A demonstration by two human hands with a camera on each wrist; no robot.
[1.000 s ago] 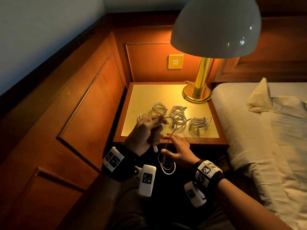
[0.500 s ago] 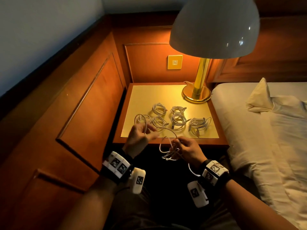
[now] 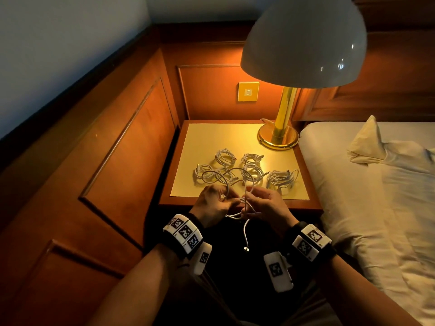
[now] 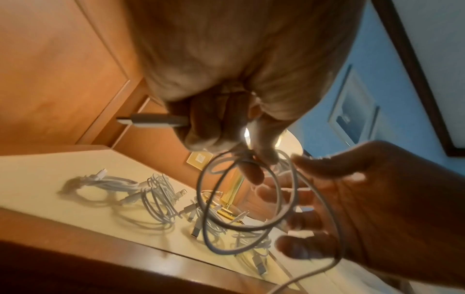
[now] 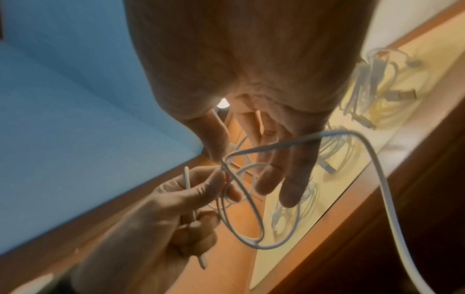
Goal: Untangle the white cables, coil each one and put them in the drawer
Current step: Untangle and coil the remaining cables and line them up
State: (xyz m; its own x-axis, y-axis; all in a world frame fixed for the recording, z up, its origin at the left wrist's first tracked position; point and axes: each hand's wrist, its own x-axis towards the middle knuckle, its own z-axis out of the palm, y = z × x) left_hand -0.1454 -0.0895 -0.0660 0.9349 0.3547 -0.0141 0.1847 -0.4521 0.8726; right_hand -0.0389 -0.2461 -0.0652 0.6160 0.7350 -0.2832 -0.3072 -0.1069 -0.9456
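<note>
My left hand (image 3: 223,198) and right hand (image 3: 253,197) meet just in front of the nightstand's front edge, with one white cable (image 3: 235,171) looped between them. In the left wrist view, my left hand (image 4: 226,143) curls round the cable's plug (image 4: 151,121) and pinches the loops (image 4: 251,224). My right hand (image 5: 251,169) has straight, spread fingers, and the cable (image 5: 372,151) runs across them. A loose end (image 3: 246,248) hangs below the hands. Several coiled white cables (image 3: 281,178) lie on the nightstand top (image 3: 223,135). No drawer shows in the dark below the edge.
A brass lamp base (image 3: 277,137) stands at the nightstand's back right, with its white shade (image 3: 303,38) overhanging. A bed (image 3: 376,196) lies close on the right. Wood panelling (image 3: 117,149) closes the left side, and a wall switch (image 3: 248,91) sits behind.
The hands have come together at the nightstand's front edge. The left hand dropped from over the coils. The right hand's fingers opened out, and the cable's loops now stand up above the hands.
</note>
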